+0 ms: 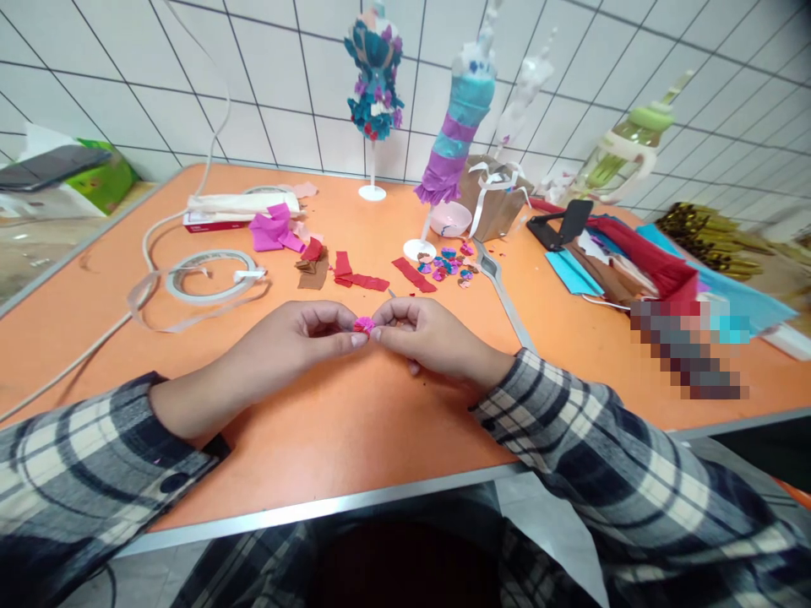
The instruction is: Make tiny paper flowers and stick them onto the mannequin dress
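Observation:
A small pink and red paper flower (363, 324) is pinched between both of my hands just above the orange table (329, 422). My left hand (304, 333) grips its left side with thumb and fingers closed. From the right, my right hand (421, 333) pinches it with closed fingertips. Both forearms rest on the table in plaid sleeves.
Red paper strips (361, 279) and small coloured paper flowers (447, 266) lie just beyond my hands. A tape roll (209, 276), magenta paper (274, 228), two decorated stands (375, 76) (453, 135), a brown gift bag (498, 203), a phone stand (563, 224) and stacked coloured paper (634, 262) fill the far table.

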